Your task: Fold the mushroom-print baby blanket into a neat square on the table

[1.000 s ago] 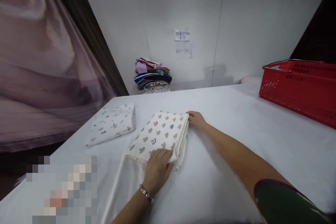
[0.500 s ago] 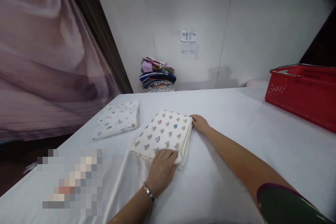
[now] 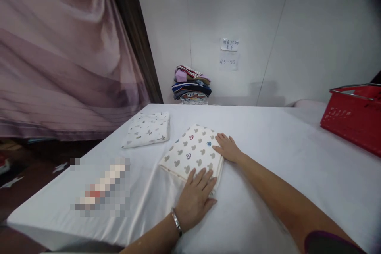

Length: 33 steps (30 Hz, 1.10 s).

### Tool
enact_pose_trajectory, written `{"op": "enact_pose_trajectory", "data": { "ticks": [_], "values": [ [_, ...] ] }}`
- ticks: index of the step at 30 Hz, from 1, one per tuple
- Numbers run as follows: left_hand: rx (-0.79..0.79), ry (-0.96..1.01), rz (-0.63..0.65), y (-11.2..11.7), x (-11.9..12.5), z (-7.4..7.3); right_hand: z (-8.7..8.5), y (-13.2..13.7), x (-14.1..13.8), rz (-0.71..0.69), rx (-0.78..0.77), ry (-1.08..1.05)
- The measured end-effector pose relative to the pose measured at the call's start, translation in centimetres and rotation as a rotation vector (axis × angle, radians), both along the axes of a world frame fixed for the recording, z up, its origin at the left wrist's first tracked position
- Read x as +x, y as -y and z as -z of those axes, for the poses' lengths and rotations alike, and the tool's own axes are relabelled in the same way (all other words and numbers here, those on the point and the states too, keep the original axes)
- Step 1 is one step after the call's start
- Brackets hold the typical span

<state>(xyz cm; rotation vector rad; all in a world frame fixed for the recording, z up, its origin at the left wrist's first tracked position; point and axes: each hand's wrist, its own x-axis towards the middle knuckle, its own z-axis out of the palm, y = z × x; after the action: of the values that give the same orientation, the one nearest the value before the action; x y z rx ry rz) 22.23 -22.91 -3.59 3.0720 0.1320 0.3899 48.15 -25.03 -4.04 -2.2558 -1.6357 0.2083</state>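
A folded white cloth (image 3: 193,149) with grey, red, blue and purple mushroom prints lies on the white-covered table. My left hand (image 3: 196,194), with a silver bracelet at the wrist, rests on its near edge, fingers spread over the fabric. At the cloth's right edge, my right hand (image 3: 228,147) lies flat with its fingers apart, fingertips on the print. Neither hand grips the cloth. To the left sits a second folded white cloth (image 3: 148,129) with small dark and grey motifs, untouched.
The white table (image 3: 268,147) reaches back to a grey wall. A stack of folded fabrics (image 3: 192,83) stands against the wall. At the right is a red basket (image 3: 351,117). A pinkish curtain (image 3: 65,55) hangs at the left. A blurred-out patch (image 3: 101,186) covers something on the near left.
My right hand has gone from pinching the cloth's far right corner to lying flat on its edge. My left fingers have spread out. The view has shifted left.
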Motion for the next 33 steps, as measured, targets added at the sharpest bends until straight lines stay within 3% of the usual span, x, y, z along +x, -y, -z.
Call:
{"op": "enact_pose_trajectory", "data": {
  "ticks": [5, 8, 12, 14, 16, 20, 23, 27, 33],
  "values": [
    [-0.114, 0.012, 0.016, 0.3, -0.4, -0.9, -1.3, -0.1, -0.1, 0.011, -0.157, 0.012],
    [-0.176, 0.127, -0.064, -1.3, 0.1, -2.4, -3.0, -1.0, -1.0, 0.04, -0.121, 0.036],
    [-0.08, 0.21, -0.38, -5.9, 1.5, -2.9, -3.0, -3.0, -3.1, 0.018, -0.016, 0.083],
    [-0.057, 0.14, -0.584, -8.0, 2.0, -1.9, -1.9, -3.6, -3.7, 0.034, -0.079, 0.082],
    [-0.054, 0.069, -0.698, -9.2, 2.2, -0.5, -0.5, -3.8, -3.8, 0.057, -0.148, 0.089],
    [-0.01, 0.06, -0.712, -9.6, 2.0, 1.2, 0.1, -4.0, -3.2, 0.049, -0.216, 0.084],
    [-0.011, 0.076, -0.698, -9.3, 1.9, 1.3, -1.6, -5.4, -3.1, 0.034, -0.242, 0.039],
    [-0.003, 0.156, -0.663, -9.5, 1.8, 1.4, -3.1, -9.4, -3.4, -0.035, -0.112, 0.073],
    [-0.005, 0.209, -0.635, -9.8, 1.7, 1.9, -0.3, -13.1, -3.0, -0.053, -0.121, 0.045]
  ]
}}
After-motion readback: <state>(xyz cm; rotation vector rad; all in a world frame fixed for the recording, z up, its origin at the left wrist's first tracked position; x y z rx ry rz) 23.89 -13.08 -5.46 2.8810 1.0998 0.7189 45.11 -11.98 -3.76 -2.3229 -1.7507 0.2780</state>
